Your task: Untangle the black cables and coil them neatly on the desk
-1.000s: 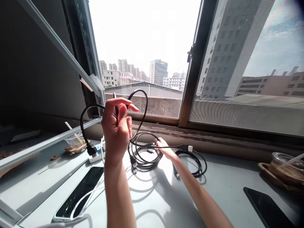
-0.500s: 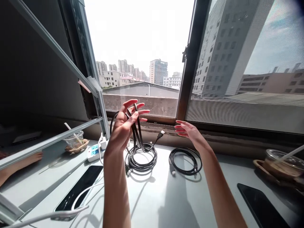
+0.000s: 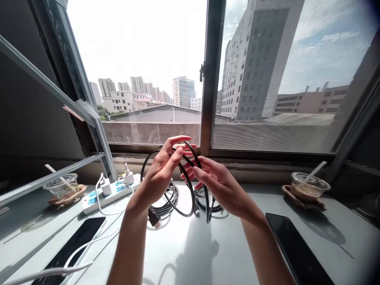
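Loops of a black cable [image 3: 190,188] hang in the air above the table. My left hand [image 3: 164,166] is closed round the upper part of these loops, thumb in front. Pinched between thumb and fingers, the right side of the same loops is in my right hand [image 3: 212,178]. Behind and below lie two coiled black cables, a left coil [image 3: 169,198] and a right coil [image 3: 218,208], both partly hidden by the hands and loops. A black plug [image 3: 154,218] shows under my left wrist; I cannot tell which cable it belongs to.
On the left are a white power strip [image 3: 114,192] with chargers, a phone [image 3: 74,245] with a white cord across it, and a lidded cup [image 3: 63,186]. Another cup [image 3: 308,188] and phone [image 3: 297,245] lie right. A metal frame [image 3: 101,138] and window stand behind.
My right hand has come in from the right and closed on the cable loops beside my left hand. The view has turned rightward.
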A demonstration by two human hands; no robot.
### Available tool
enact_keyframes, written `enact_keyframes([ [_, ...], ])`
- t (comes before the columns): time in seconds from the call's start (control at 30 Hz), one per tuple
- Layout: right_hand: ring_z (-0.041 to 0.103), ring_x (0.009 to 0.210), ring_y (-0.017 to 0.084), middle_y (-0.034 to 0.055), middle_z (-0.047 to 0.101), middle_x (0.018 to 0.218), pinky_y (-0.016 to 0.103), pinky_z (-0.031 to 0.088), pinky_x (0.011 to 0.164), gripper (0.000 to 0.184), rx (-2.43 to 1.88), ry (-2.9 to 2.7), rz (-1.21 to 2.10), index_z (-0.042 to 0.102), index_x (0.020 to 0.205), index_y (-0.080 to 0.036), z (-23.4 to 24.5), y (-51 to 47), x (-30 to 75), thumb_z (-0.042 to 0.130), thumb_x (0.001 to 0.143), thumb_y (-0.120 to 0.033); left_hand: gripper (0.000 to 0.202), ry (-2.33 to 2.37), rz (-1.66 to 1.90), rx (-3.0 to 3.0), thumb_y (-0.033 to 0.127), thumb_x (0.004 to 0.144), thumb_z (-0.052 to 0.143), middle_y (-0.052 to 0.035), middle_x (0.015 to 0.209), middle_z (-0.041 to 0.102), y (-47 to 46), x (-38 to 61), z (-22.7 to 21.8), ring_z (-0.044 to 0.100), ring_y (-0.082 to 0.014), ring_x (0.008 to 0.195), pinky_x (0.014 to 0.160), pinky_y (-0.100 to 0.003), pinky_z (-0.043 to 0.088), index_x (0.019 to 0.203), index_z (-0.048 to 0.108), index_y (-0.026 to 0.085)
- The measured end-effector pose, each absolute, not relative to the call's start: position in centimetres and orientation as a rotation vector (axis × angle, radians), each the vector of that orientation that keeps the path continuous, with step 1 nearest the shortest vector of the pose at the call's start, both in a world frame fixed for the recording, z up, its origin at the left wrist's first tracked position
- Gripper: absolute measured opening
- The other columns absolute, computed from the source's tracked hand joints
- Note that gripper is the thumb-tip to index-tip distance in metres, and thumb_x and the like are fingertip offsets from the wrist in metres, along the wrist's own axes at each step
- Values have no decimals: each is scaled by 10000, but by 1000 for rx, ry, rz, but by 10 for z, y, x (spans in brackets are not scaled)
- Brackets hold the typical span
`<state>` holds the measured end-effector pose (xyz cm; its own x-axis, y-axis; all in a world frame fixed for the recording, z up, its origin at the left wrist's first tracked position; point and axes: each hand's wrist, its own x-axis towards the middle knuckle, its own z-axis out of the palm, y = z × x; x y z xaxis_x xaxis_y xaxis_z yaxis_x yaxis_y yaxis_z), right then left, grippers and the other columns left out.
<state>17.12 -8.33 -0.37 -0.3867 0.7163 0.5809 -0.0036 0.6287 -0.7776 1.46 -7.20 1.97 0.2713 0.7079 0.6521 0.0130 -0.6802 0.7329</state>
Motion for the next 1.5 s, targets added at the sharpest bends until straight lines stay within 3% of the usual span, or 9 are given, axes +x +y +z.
enact_keyframes([
  [0.23,609,562,105,43,645,813,174,463,404,363,-638,-1508,863,520,1086,-186,6,-74,206,429,893,-480,344,722,1639,1853,307,803,487,-78,1117,643,-58,-1,21,629,-235,964,891,-390,477,1121,583,217],
  [0.37,576,512,89,22,620,778,142,355,312,331,-684,-1415,723,553,1122,-248,11,-81,232,450,896,-466,310,745,1846,1714,231,770,485,-28,762,687,-51,-17,25,658,-221,761,749,-380,523,1060,593,242],
  [0.53,616,618,123,39,634,878,153,382,323,391,-623,-1483,861,518,1214,-293,9,-82,222,432,894,-499,335,727,1969,1729,155,753,467,69,363,428,-57,-28,27,500,-140,406,716,-372,530,1038,638,196],
  [0.73,659,808,144,37,655,963,205,527,576,367,-560,-1670,1151,519,1209,-298,-2,-75,183,399,916,-482,228,818,1711,1953,281,796,532,-47,763,653,-70,-6,23,628,-251,901,922,-432,462,974,661,222],
  [0.93,365,375,-5,40,619,954,139,271,325,449,-545,-1669,1210,520,1219,-239,-5,-73,171,391,902,-529,275,856,1643,2209,351,885,437,-38,1310,498,-71,8,21,420,-242,1250,1075,-346,315,852,671,209],
  [1.1,432,506,31,17,591,941,151,355,423,554,-567,-1739,1047,487,1261,-253,-3,-80,173,565,796,-546,480,858,1561,2256,474,900,399,-64,1072,622,-59,13,16,558,-200,1047,1030,-358,342,1311,464,237],
  [1.23,561,718,108,12,617,965,194,446,590,607,-697,-1875,709,434,1306,-234,-6,-82,179,677,752,-293,602,817,1617,2233,558,863,420,-54,862,659,-43,17,13,611,-187,869,919,-363,415,1328,446,176],
  [1.4,585,888,140,10,651,978,275,443,838,300,-856,-1833,265,554,1158,-179,-4,-65,188,451,878,-158,530,909,1616,2199,532,785,573,-21,1213,582,-19,13,6,494,-292,1144,1043,-479,322,1243,529,269],
  [1.5,580,884,123,-11,663,962,278,427,902,259,-877,-1717,35,614,1069,-155,0,-59,196,466,857,-143,622,841,1495,2054,474,738,654,-10,904,681,-7,13,0,570,-318,1011,961,-550,390,1308,457,322],
])
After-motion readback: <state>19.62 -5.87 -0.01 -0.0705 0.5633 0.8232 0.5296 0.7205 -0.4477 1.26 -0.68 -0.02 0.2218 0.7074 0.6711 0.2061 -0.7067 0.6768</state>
